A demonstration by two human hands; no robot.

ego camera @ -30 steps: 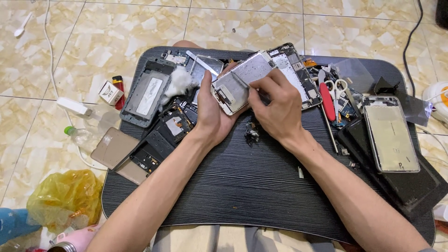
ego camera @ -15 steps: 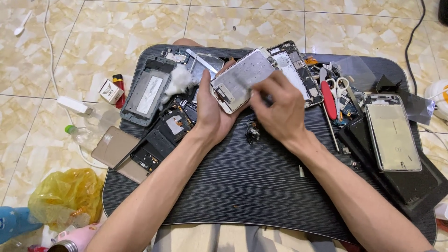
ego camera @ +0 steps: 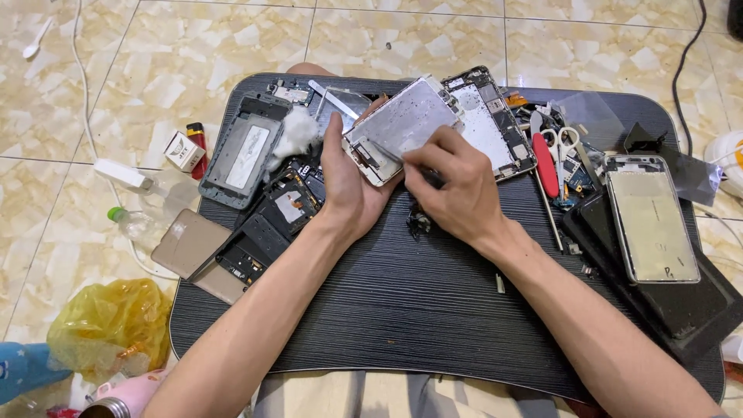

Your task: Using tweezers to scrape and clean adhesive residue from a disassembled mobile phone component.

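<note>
Above the black surface, the left hand still gripped the phone panel; the right hand, fingers pinched shut, had slid lower along it.

Bright, even light falls from above; I see only soft, short shadows under my forearms on the black lap desk. The glossy tile floor in the upper left shows mild glare. Focus is sharp centrally, slightly softer and stretched toward the lower corners.
</note>
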